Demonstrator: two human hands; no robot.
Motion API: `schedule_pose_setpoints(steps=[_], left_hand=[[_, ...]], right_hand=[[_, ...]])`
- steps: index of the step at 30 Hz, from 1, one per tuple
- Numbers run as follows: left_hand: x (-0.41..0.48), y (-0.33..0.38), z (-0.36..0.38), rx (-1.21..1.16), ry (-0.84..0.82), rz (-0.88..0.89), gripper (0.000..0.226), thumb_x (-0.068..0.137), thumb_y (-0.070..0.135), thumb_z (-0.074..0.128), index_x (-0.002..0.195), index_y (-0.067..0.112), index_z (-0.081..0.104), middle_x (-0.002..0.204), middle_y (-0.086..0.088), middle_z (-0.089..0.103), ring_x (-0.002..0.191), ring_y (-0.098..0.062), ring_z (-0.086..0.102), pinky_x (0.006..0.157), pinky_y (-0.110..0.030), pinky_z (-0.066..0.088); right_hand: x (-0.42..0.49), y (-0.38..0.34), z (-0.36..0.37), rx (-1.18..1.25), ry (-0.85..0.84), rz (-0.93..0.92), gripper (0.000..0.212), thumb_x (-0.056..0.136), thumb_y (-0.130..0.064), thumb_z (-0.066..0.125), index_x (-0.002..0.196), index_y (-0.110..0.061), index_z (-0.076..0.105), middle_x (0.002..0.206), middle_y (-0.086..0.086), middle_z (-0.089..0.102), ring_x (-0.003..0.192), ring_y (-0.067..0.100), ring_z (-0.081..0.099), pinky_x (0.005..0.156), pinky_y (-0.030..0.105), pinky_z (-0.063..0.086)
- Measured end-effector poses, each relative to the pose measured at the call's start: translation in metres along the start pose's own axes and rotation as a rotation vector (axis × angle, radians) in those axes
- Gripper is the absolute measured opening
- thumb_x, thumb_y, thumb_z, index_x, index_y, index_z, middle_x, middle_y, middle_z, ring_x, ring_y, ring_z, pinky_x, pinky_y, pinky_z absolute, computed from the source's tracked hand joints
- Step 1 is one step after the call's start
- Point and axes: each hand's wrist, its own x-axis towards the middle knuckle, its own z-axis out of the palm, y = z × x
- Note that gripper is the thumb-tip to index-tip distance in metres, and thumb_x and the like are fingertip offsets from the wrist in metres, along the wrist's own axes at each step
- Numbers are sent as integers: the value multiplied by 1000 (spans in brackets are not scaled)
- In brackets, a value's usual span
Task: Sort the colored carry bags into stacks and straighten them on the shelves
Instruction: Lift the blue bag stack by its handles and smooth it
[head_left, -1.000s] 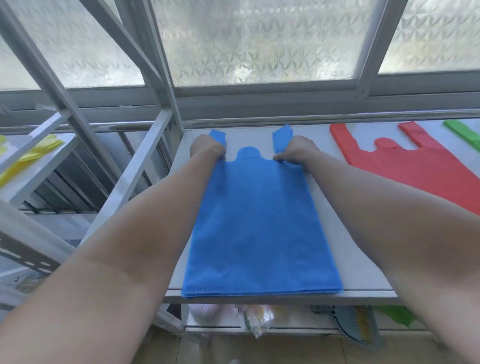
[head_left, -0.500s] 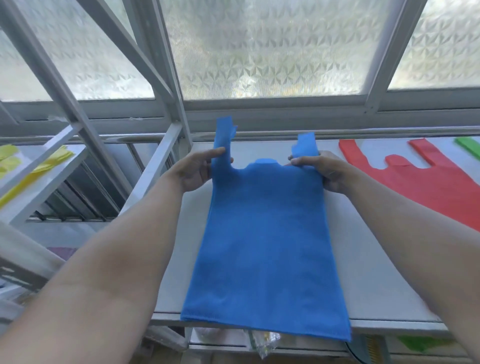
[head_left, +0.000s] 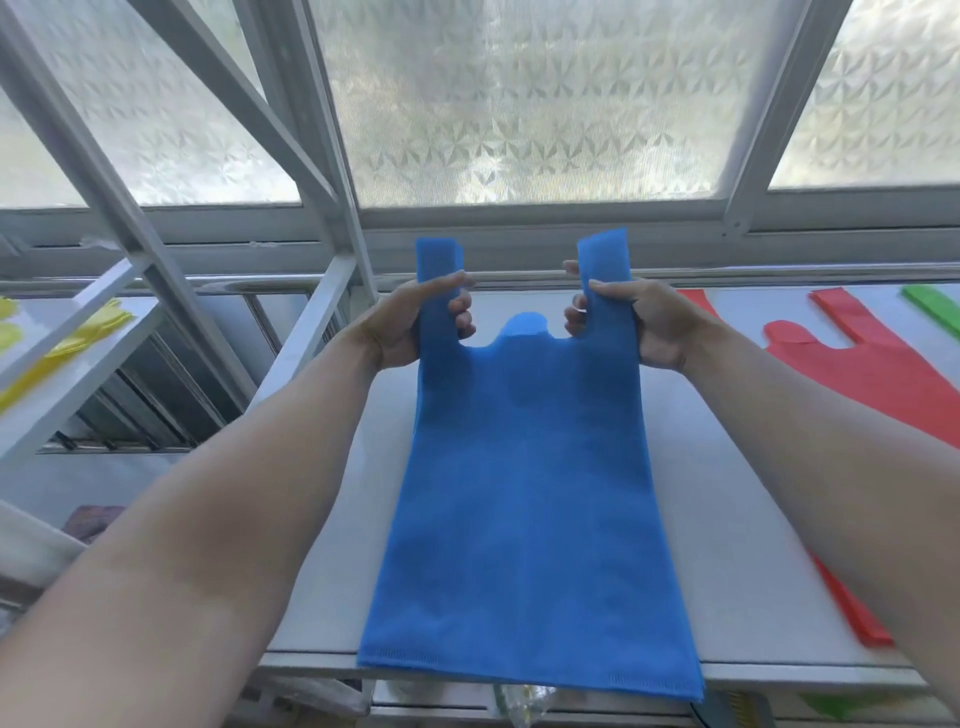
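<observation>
A stack of blue carry bags (head_left: 530, 499) hangs from its two handles above the white shelf (head_left: 737, 545), its bottom edge reaching past the shelf's front rim. My left hand (head_left: 410, 325) grips the left handle and my right hand (head_left: 628, 317) grips the right handle, both lifted off the shelf. Red carry bags (head_left: 883, 384) lie flat on the shelf to the right, partly behind my right forearm. A green bag (head_left: 935, 306) shows at the far right edge. Yellow bags (head_left: 62, 338) lie on a separate shelf at the left.
A frosted window (head_left: 519, 98) with grey frames runs behind the shelf. White shelving posts (head_left: 306, 332) slant at the left between the two shelves. A lower shelf holds a clear plastic packet (head_left: 524, 701) and something green (head_left: 841, 706).
Both hands closed round the blue bags' handles and raised the stack's top end off the shelf; the bottom edge slid forward over the shelf's front rim.
</observation>
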Motion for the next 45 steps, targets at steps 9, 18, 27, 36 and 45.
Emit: schedule_pose_setpoints(steps=[9, 18, 27, 36, 45], left_hand=[[-1, 22, 7, 119, -15, 41, 31, 105, 43, 55, 80, 24, 52, 67, 7, 38, 53, -9, 45, 60, -22, 45], [1, 17, 7, 139, 66, 28, 43, 103, 55, 50, 77, 22, 53, 66, 4, 31, 48, -9, 37, 57, -24, 46], [7, 22, 14, 143, 99, 101, 41, 95, 59, 58, 79, 22, 58, 64, 5, 39, 51, -11, 46, 61, -25, 49], [23, 28, 29, 187, 95, 98, 33, 104, 41, 58, 93, 11, 66, 67, 3, 43, 54, -9, 48, 60, -24, 52], [25, 0, 13, 490, 443, -221, 47, 84, 51, 81, 103, 10, 69, 100, -4, 72, 92, -26, 72, 84, -39, 60]], right_hand=[[15, -7, 11, -157, 61, -115, 29, 100, -29, 68, 126, -19, 71, 82, 0, 55, 66, 13, 52, 63, 25, 46], [17, -16, 6, -32, 136, -153, 23, 103, -36, 62, 116, -18, 65, 75, -1, 52, 60, 12, 50, 59, 24, 46], [19, -22, 15, -243, 190, -209, 35, 95, -51, 68, 102, -17, 73, 57, -1, 42, 58, 20, 59, 57, 27, 49], [28, -7, 33, -257, 140, -243, 34, 96, -30, 73, 122, -9, 70, 84, 12, 69, 85, 36, 75, 64, 32, 60], [24, 2, -1, -372, 389, 151, 51, 95, -45, 71, 123, -4, 64, 104, 12, 74, 88, 31, 74, 76, 39, 62]])
